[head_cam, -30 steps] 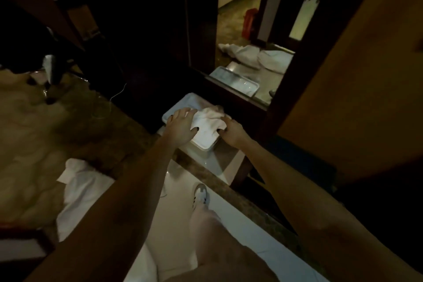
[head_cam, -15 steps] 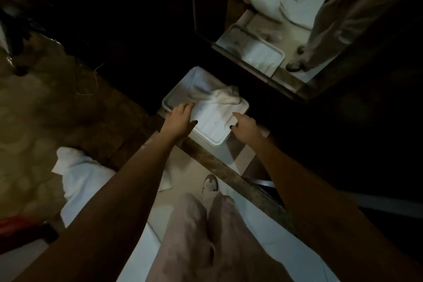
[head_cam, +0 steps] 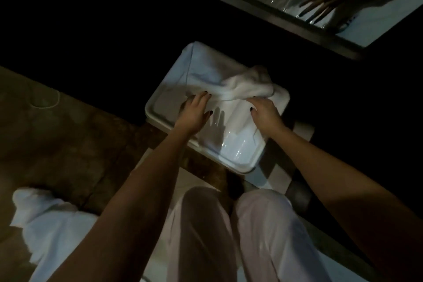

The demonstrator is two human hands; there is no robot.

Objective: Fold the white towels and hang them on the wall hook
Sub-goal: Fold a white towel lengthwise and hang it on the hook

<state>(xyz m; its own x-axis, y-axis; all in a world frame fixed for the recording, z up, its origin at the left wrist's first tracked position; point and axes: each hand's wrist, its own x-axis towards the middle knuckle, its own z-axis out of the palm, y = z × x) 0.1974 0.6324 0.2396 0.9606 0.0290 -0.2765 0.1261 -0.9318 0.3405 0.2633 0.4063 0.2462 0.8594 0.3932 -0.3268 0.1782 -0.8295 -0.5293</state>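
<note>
Fingers (head_cam: 202,98) of the left hand (head_cam: 193,113) lie straight, pressing the white towel (head_cam: 242,86) flat in its white tray (head_cam: 231,163); the right hand (head_cam: 266,114) curls at the bunched edge, grasp not discernible. Folding appears barely begun. Next, the crumpled part needs spreading and a corner pinching; no wall hook is visible. Another, second towel (head_cam: 45,224) lies on the floor.

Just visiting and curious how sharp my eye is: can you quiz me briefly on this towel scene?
1. True or false: the white cloth towel lies in the white rectangular plastic tray.
2. Which hands touch that towel? A: left hand only. B: right hand only. C: both.
3. Fill in: a second crumpled white towel lies on the floor to the person's ___.
Key: 1 true; 2 C; 3 left.
</note>
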